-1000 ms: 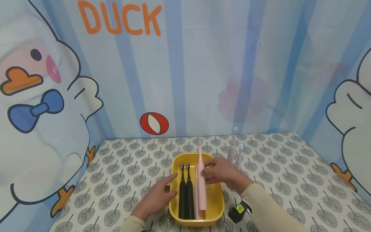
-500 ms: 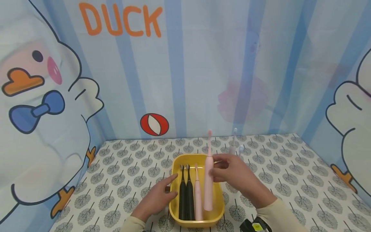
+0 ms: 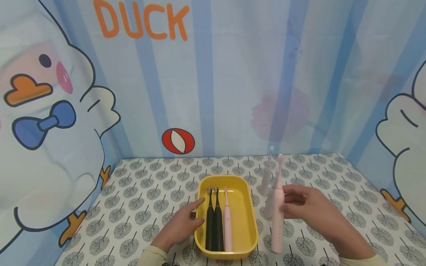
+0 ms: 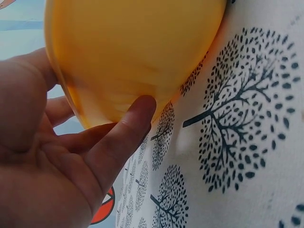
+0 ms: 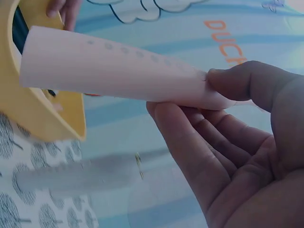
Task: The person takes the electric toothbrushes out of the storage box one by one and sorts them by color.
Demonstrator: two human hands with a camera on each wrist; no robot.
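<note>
My right hand point(image 3: 311, 207) pinches a pink electric toothbrush point(image 3: 277, 221) between thumb and fingertips, head up. It is held to the right of the yellow tray point(image 3: 247, 207). In the right wrist view the toothbrush's thick handle point(image 5: 95, 64) points toward the tray. My left hand point(image 3: 183, 225) holds the tray's left side. In the left wrist view a fingertip point(image 4: 142, 107) presses the tray's outer wall while another digit reaches over the rim. Inside the tray lie two black toothbrushes point(image 3: 210, 229) side by side and a second pink toothbrush point(image 3: 227, 229).
A whitish electric toothbrush point(image 3: 266, 179) stands upright right of the tray. Another pale one point(image 3: 269, 205) stands nearer, partly hidden behind the held toothbrush. A tree-patterned cloth point(image 3: 139, 207) covers the table. A duck-print curtain point(image 3: 226, 74) rises behind.
My right hand has lifted the pink toothbrush out of the tray and carried it right, past the tray's rim. The left hand has stayed at the tray's left side.
</note>
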